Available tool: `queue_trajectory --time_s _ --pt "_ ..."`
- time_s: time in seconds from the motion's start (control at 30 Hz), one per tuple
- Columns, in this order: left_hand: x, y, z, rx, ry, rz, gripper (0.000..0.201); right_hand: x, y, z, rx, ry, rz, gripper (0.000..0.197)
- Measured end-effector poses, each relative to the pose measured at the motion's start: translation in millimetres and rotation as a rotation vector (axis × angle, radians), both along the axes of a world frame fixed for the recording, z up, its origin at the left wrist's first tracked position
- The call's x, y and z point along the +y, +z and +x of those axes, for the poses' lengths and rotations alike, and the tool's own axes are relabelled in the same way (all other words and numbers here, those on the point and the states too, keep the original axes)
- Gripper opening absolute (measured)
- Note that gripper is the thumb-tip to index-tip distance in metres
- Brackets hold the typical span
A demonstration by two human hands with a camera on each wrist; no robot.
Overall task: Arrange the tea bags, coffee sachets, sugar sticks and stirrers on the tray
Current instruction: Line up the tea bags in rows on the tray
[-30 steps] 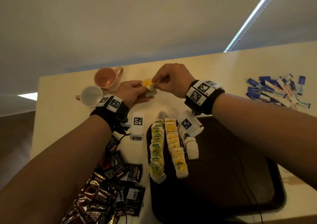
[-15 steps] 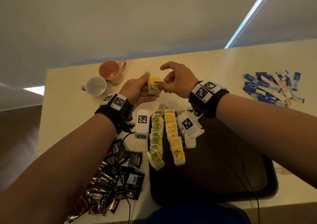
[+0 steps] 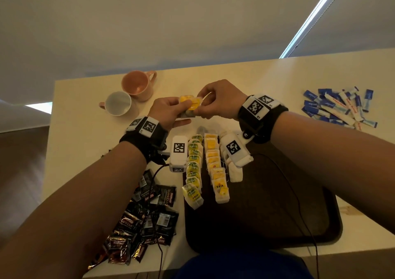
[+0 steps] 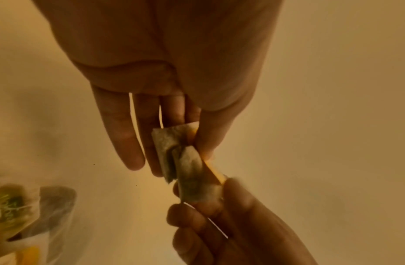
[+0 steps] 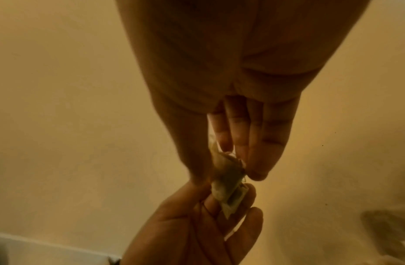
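Note:
Above the table, beyond the tray, both hands meet on a small bundle of yellow-tagged tea bags (image 3: 190, 105). My left hand (image 3: 171, 111) pinches one end between thumb and fingers (image 4: 205, 143); my right hand (image 3: 215, 103) pinches the other end (image 5: 228, 172). The bags (image 4: 187, 166) look like two, overlapping. On the dark brown tray (image 3: 277, 210) lie two rows of tea bags along its left side: green-tagged ones (image 3: 193, 167) and yellow-tagged ones (image 3: 215, 167). Coffee sachets (image 3: 145, 221) are heaped left of the tray. Sugar sticks (image 3: 339, 107) lie at the far right.
A pink cup (image 3: 136, 85) and a white cup (image 3: 118, 103) lie on their sides at the far left of the pale table (image 3: 74, 129). Thin black cables cross the tray and the table's front edge. White tea bags (image 3: 235, 171) lie under my right wrist.
The head view has tipped down and pulled back. Both hands stayed together on the tea bags and now hold them a little more to the right, bags turned flatter.

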State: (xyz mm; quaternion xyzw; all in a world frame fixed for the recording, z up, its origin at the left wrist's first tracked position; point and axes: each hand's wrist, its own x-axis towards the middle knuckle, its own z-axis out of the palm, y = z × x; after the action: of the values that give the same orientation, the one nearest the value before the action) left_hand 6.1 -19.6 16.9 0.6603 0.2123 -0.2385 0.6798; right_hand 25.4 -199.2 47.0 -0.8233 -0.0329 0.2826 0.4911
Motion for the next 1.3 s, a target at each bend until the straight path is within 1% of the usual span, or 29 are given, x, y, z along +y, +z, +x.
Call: queue_trajectory --time_s 0.07,0.1,0.2,0.27,0.33,0.43,0.53,0.6,0.63,0.67,0.77,0.83,0.87,0.93,1.0,1.07,1.13,1.3 --pt "2 -2 3 -0.017 0.034 0.006 0.024 1 -3 3 0.009 -0.062 0.041 0.037" --pt "2 -2 4 -0.023 0.044 0.011 0.023 2 -5 5 -0.015 -0.077 0.033 0.032" --pt "3 -5 6 -0.037 0.057 0.005 0.012 4 -10 10 -0.135 -0.055 -0.063 0.015" --pt "4 -5 6 -0.04 0.071 -0.034 0.009 3 -9 13 -0.19 -0.047 -0.115 0.011" --pt "7 -6 6 -0.043 0.102 -0.089 0.01 1 -6 14 -0.203 -0.044 -0.101 0.008" --pt "11 -7 6 -0.036 0.147 -0.119 0.013 -1 5 13 -0.088 -0.027 0.048 0.006" --pt "9 -5 7 -0.033 0.115 -0.113 0.016 4 9 11 0.066 -0.033 0.116 0.007" --pt "7 -1 7 -0.013 0.074 -0.157 0.024 6 6 13 0.094 -0.066 0.109 0.008" --pt "6 1 8 -0.006 0.057 -0.169 0.03 7 2 14 0.086 -0.087 0.105 0.01" --pt "5 2 8 -0.012 0.039 -0.16 0.032 7 -1 15 0.074 -0.101 0.103 0.012" --pt "6 0 6 -0.063 0.004 -0.043 0.013 7 -10 18 0.054 -0.089 0.089 0.017" --pt "9 -3 5 -0.055 0.032 -0.004 0.004 2 -19 21 0.017 -0.034 -0.02 0.017" --pt "11 -5 4 -0.048 0.05 0.0 0.005 -3 -26 24 -0.027 0.04 -0.132 0.013" --pt "15 -7 3 -0.047 0.066 0.009 0.006 -11 -38 30 -0.084 0.274 -0.392 0.007" --pt "21 -9 1 -0.057 0.078 0.023 0.008 -16 -51 32 -0.069 0.477 -0.586 0.008" --pt "25 -11 -1 -0.057 0.086 0.028 0.007 -15 -60 31 -0.016 0.561 -0.666 0.016" --pt "27 -13 -2 -0.054 0.081 0.032 0.006 -10 -68 30 0.02 0.589 -0.698 0.024" --pt "28 -14 2 -0.041 0.074 0.042 0.006 0 -83 31 0.074 0.639 -0.727 0.025"
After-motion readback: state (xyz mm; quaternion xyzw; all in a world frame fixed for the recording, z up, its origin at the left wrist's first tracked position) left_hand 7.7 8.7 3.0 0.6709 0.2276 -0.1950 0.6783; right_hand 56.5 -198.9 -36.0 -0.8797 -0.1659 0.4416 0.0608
